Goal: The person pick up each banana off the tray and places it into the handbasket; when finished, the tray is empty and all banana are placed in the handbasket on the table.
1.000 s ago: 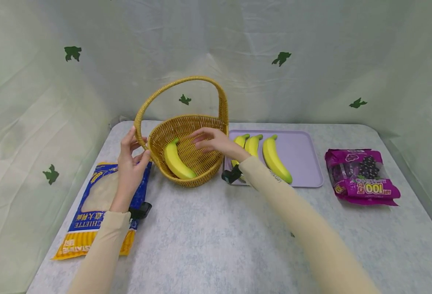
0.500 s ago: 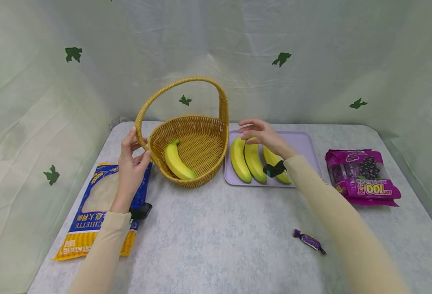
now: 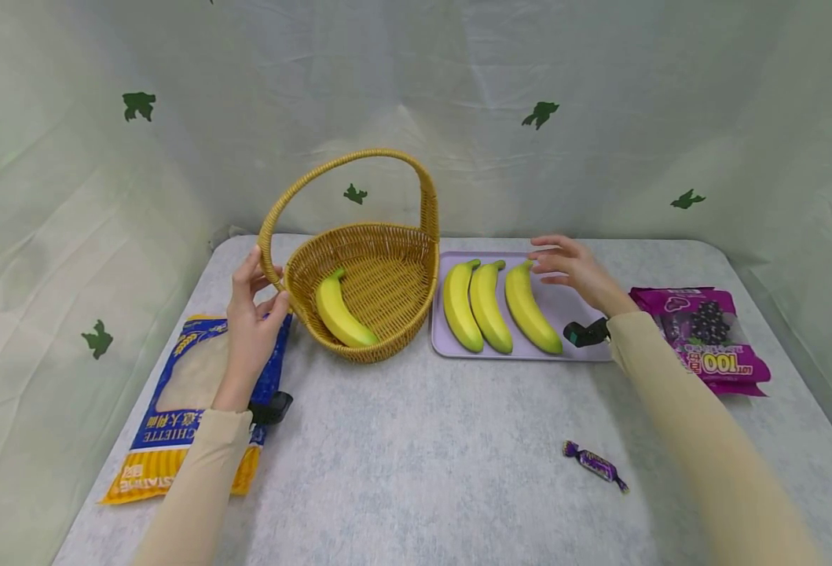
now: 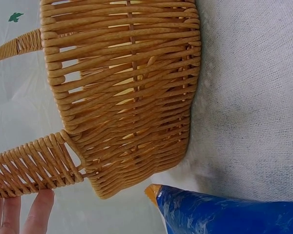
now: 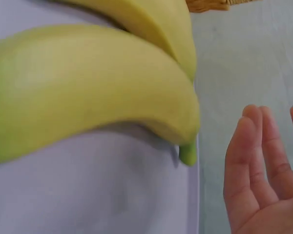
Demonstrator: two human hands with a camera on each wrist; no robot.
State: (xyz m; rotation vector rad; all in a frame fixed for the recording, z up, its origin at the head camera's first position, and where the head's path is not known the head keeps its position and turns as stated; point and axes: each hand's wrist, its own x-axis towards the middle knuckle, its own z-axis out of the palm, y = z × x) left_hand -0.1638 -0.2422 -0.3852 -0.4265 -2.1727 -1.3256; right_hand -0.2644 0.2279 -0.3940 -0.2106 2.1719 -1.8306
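My left hand (image 3: pixel 249 326) holds the wicker basket (image 3: pixel 394 287) where its arched handle joins the left side, thumb in front and fingers behind. In the left wrist view, fingertips (image 4: pixel 40 209) lie against the handle (image 4: pixel 34 168). One banana (image 3: pixel 341 310) lies inside the basket, at its left. My right hand (image 3: pixel 571 271) hovers over the lilac tray (image 3: pixel 557 306), fingers extended and holding nothing. Beside it is the rightmost of three bananas (image 3: pixel 531 310) on the tray; the right wrist view shows this banana (image 5: pixel 93 87) close up, stem near the tray edge.
A blue and yellow pasta bag (image 3: pixel 192 373) lies under the left forearm. At the right is a purple candy bag (image 3: pixel 716 326), partly covered by the right sleeve. A small purple wrapped candy (image 3: pixel 595 464) lies on the front right of the table.
My right hand has moved right, from over the basket, past the bananas, to the tray's right part. The small candy has come into view. My left hand stays at the handle.
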